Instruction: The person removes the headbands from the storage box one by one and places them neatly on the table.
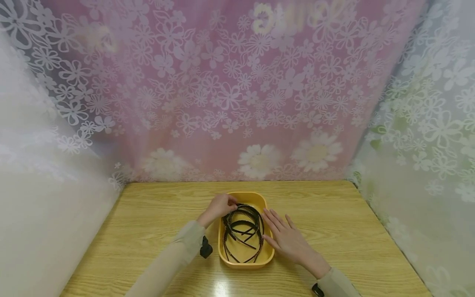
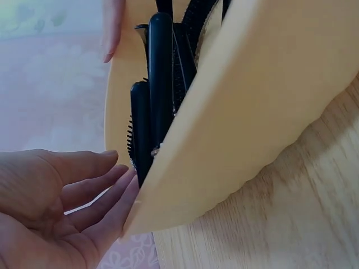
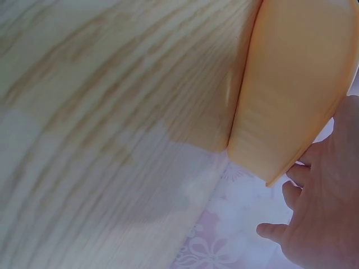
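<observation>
A yellow plastic bin (image 1: 246,266) stands on the table, with several black headbands (image 2: 161,73) piled loosely inside. Some of them have comb teeth, and a small sparkly trim shows in the left wrist view. My left hand (image 1: 220,205) reaches over the bin's far left rim, fingers loosely bent and fingertips right at the headbands' ends; between thumb and fingers a gap shows. On the opposite side, my right hand (image 1: 287,239) rests along the right rim with its fingers stretched out. The right wrist view has that hand (image 3: 325,196) against the bin's outer edge.
The light wood-grain table (image 1: 159,206) extends on both sides of the bin. A pink flowered curtain (image 1: 208,103) hangs at its back edge, and pale flowered sheets (image 1: 426,165) close off both sides. Each wrist wears a small black device (image 1: 205,247).
</observation>
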Motion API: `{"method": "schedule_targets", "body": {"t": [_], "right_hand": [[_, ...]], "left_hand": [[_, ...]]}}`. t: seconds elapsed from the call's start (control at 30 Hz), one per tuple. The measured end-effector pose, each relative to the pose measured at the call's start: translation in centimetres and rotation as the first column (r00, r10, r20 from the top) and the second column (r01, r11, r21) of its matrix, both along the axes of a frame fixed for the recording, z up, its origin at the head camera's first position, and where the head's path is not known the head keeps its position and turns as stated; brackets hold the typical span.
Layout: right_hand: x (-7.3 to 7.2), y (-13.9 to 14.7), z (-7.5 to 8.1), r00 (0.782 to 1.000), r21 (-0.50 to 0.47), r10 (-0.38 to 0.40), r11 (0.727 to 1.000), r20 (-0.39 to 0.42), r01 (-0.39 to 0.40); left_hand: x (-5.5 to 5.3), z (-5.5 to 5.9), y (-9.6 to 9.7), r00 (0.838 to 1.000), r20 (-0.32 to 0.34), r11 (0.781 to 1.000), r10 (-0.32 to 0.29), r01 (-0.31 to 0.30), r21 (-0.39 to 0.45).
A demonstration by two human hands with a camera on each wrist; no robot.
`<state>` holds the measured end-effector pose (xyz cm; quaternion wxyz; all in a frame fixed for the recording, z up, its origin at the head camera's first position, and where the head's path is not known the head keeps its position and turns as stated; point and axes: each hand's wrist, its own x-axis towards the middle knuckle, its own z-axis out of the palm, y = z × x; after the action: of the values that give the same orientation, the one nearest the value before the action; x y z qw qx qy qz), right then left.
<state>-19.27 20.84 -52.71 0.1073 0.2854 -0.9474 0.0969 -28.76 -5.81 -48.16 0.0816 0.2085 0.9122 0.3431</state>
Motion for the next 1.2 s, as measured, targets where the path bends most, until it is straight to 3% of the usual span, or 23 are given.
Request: {"method": "schedule_targets", "body": {"t": [0.13,0.4,0.5,0.6,0.73,0.97,1.2], "right_hand": [[0.1,0.0,0.1,1.000,0.005,0.002,1.000,0.009,-0.002],[0.0,0.0,0.1,0.999,0.021,-0.004,1.000,0.036,0.003],[0.0,0.0,0.1,0.999,0.021,-0.006,1.000,0.038,0.005],[0.0,0.0,0.1,0.999,0.022,-0.009,1.000,0.038,0.008],[-0.1,0.0,0.2,0.999,0.021,-0.012,1.000,0.041,0.011],[-0.1,0.0,0.1,0.999,0.019,-0.013,1.000,0.046,0.012],[-0.1,-0.1,0.1,0.999,0.011,-0.006,1.000,0.039,0.006]], "left_hand": [[0.0,0.0,0.2,1.000,-0.001,1.000,-0.021,0.021,0.000],[0.3,-0.1,0.9,0.995,-0.035,0.988,-0.096,0.091,-0.127],[0.4,0.0,1.0,0.992,-0.036,0.985,-0.120,0.114,-0.128],[0.2,-0.1,0.9,0.994,-0.004,0.991,-0.113,0.112,-0.072],[-0.2,-0.2,0.5,0.992,0.092,0.996,-0.083,0.079,0.046],[-0.3,-0.2,-0.3,0.961,0.271,0.978,-0.050,-0.008,0.208],[-0.3,-0.2,-0.6,0.952,0.303,0.954,-0.048,-0.046,0.295]]}}
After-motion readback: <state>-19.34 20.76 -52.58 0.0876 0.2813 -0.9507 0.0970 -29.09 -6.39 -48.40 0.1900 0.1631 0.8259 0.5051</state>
